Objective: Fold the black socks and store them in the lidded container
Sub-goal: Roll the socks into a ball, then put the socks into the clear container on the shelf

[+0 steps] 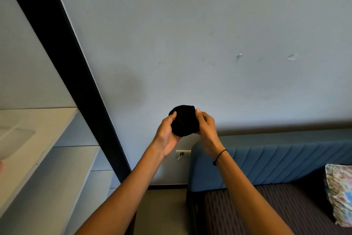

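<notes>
A rounded bundle of black socks is held up in the air in front of a pale wall, at arm's length. My left hand cups it from the left and below, thumb on its upper left edge. My right hand grips its right side, thumb pressed on the top right; a thin black band circles that wrist. A translucent container sits on the shelf at the far left, only partly in view; I cannot tell if its lid is on.
White shelves run along the left, bordered by a black frame post. A bed with a blue padded headboard, striped dark cover and floral pillow fills the lower right. A wall socket is below my hands.
</notes>
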